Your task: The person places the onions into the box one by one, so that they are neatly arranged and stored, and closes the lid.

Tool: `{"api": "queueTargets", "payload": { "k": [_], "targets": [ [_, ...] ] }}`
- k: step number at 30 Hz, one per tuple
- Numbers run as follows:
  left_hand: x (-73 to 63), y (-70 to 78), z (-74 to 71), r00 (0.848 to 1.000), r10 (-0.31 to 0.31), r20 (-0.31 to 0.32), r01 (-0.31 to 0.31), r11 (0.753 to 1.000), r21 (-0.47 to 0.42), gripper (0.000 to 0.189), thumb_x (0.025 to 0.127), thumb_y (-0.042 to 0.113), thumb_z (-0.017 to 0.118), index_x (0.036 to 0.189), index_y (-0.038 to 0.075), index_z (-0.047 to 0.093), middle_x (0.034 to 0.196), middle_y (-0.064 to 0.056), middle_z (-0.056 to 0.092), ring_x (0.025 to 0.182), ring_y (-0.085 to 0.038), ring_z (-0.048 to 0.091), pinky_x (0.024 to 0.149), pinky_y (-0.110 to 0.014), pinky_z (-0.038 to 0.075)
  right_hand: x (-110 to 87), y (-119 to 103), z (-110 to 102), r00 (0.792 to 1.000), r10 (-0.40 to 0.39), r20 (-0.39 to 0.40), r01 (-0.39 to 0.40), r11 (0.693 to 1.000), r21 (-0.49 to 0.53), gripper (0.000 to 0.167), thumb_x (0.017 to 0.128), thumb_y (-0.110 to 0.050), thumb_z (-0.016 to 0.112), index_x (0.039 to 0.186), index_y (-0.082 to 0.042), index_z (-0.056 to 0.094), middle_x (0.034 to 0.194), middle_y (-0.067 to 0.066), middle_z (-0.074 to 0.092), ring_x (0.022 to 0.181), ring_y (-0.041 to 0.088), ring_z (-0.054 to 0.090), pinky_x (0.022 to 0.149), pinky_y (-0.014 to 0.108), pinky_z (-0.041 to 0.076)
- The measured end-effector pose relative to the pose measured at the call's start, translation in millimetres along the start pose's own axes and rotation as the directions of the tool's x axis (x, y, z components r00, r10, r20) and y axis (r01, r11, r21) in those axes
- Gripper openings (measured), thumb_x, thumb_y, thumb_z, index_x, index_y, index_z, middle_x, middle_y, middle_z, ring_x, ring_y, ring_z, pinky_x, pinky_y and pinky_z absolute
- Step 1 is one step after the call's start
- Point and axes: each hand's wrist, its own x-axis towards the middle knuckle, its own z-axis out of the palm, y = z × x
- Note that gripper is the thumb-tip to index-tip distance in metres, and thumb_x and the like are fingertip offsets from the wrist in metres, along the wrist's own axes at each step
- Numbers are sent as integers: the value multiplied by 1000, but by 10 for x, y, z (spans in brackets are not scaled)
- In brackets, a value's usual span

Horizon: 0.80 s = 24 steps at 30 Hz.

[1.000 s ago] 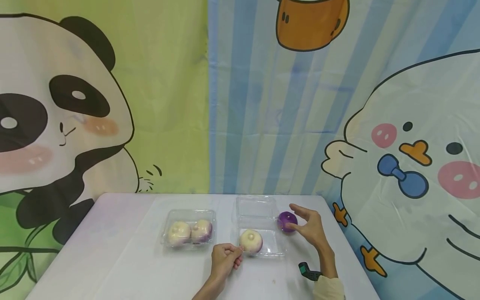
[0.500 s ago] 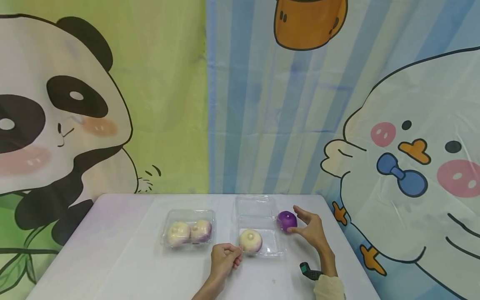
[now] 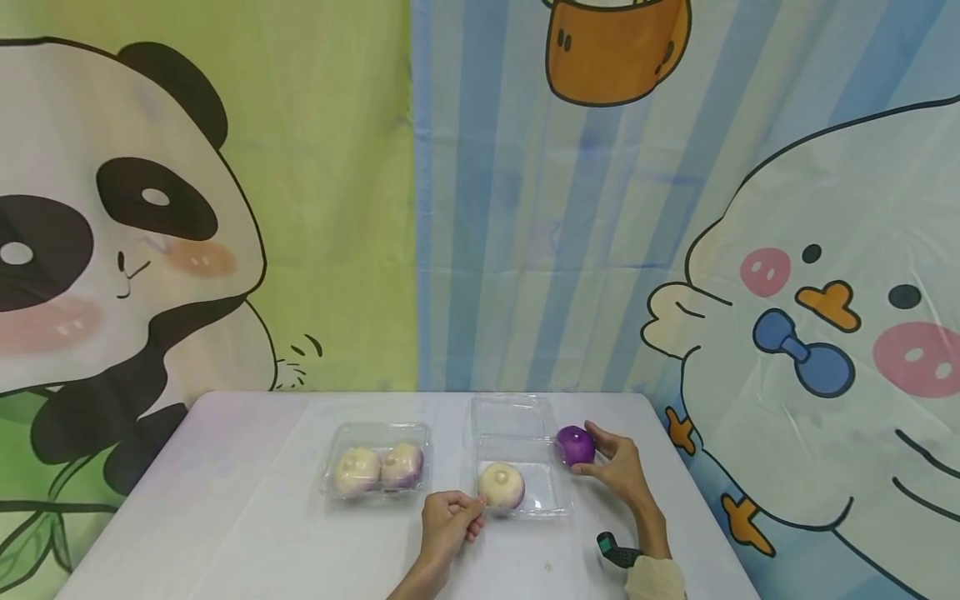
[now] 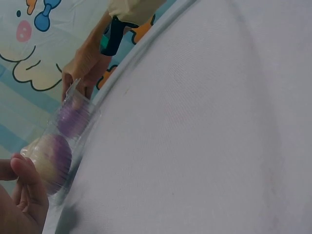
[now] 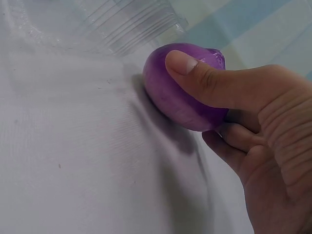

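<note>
A purple onion [image 3: 576,446] is at the right side of an open clear plastic box [image 3: 547,500]. My right hand [image 3: 622,471] grips it, the thumb [image 5: 187,68] lying along its side and other fingers beneath, as the right wrist view shows. Inside the box's left half sits a white and purple onion [image 3: 502,486]. At the box's front left corner my left hand [image 3: 448,525] pinches the rim between thumb and index finger. In the left wrist view the purple onion [image 4: 73,119] shows partly through the clear plastic.
To the left stands another clear plastic box [image 3: 420,428] holding two white and purple onions [image 3: 358,472]. The open box's lid [image 3: 512,414] lies folded back toward the far edge of the white table [image 3: 262,533]. A cartoon curtain [image 3: 495,208] hangs behind.
My right hand's fingers have shifted slightly around the purple onion, the thumb moving off its front toward its near side. The left hand and both boxes stay where they were.
</note>
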Motion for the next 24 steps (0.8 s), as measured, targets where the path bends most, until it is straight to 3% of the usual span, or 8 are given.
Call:
{"api": "queueTargets", "payload": {
  "k": [9,17,24],
  "targets": [
    [-3,-4,0,1000,22,7,-22,1000,-10,25,98,9,78,89,-14,73,63,1,71,51,-4,60,49,-14,53,-30,74,51,999,-7,-46,7,1000,-12,88,77,-14,100,154,1,58,156,24,59,143,48,60,117,58,50],
    [4,21,-4,1000,4,7,-4,1000,-16,25,98,10,79,90,-13,73,64,0,71,52,-4,61,49,-14,52,1,102,59,997,-37,-64,37,999,-3,88,76,-12,101,152,2,60,153,26,61,139,49,62,113,53,52],
    [-3,17,-10,1000,-9,2,9,1000,-14,24,99,11,79,88,-11,73,64,1,71,52,-5,60,49,-14,52,-9,86,64,998,0,-64,-1,1000,-18,85,76,-13,101,151,-1,62,153,24,61,140,47,62,114,54,52]
  ]
}}
